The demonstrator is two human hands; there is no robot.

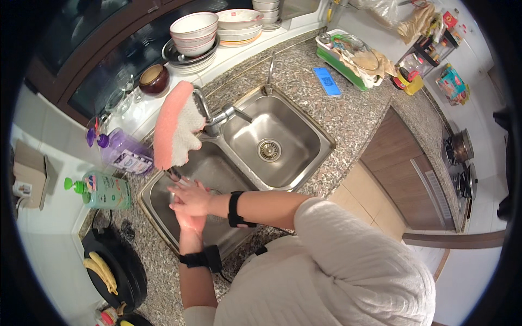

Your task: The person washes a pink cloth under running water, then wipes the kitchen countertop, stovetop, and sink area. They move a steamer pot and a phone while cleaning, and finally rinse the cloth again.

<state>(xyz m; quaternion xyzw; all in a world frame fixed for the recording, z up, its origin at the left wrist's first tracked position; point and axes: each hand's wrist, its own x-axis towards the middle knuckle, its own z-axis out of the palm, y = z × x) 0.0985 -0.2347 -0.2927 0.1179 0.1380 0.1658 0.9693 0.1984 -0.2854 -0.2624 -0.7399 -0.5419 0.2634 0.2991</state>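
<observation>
My right hand (193, 198) lies across my left hand (188, 218), palm down, over the left basin of a steel double sink (240, 175). The two hands press together, so the left palm and most of its fingers are hidden. Just past my fingertips stands the tap (212, 122), its neck draped with a pink and white cloth (173, 126). A blurred, shiny shape, perhaps running water, shows between the cloth and my fingers. Both wrists wear black straps. Whether either hand grips anything cannot be seen.
Purple (126, 153) and green pump bottles (108, 190) stand left of the sink. Bananas (101, 271) lie on a black appliance (130, 269) at lower left. Stacked bowls (195, 32) line the sill. A phone (327, 82) and a green-and-white basket (338, 65) sit on the right counter.
</observation>
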